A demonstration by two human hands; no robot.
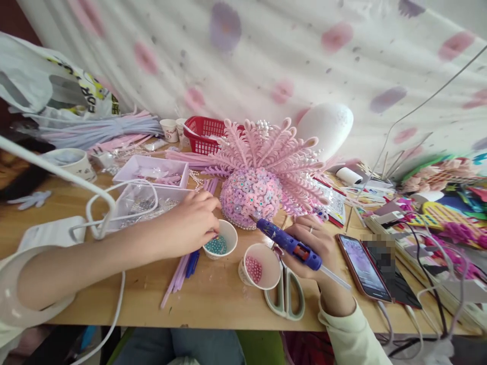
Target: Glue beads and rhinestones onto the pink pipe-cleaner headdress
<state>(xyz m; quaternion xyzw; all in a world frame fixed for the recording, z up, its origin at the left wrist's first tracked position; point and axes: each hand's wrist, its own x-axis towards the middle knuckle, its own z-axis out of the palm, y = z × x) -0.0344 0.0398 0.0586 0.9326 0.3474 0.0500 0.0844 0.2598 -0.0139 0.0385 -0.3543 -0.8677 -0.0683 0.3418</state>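
Observation:
My right hand (312, 243) is closed around a blue glue gun (287, 243); a clear glue stick (335, 278) sticks out of its back end. The gun's tip points at the lower edge of a dome (251, 195) covered in pink and lilac flowers with small teal beads at some centres. Pink fuzzy plumes (262, 144) fan out behind the dome. My left hand (196, 220) is at the rim of a paper cup (231, 249) of teal beads (216, 245), thumb and fingers drawn together; anything between them is hidden. Beside it a tilted cup (269, 266) holds pink beads (253, 269).
Grey-handled scissors (284, 294) lie by the front edge. Two phones (363, 266) with cables are at the right. Lilac trays (150, 170), a red basket (201, 133) and a white balloon-like shape (327, 129) stand farther back. A white cable (102, 213) loops over my left forearm's side.

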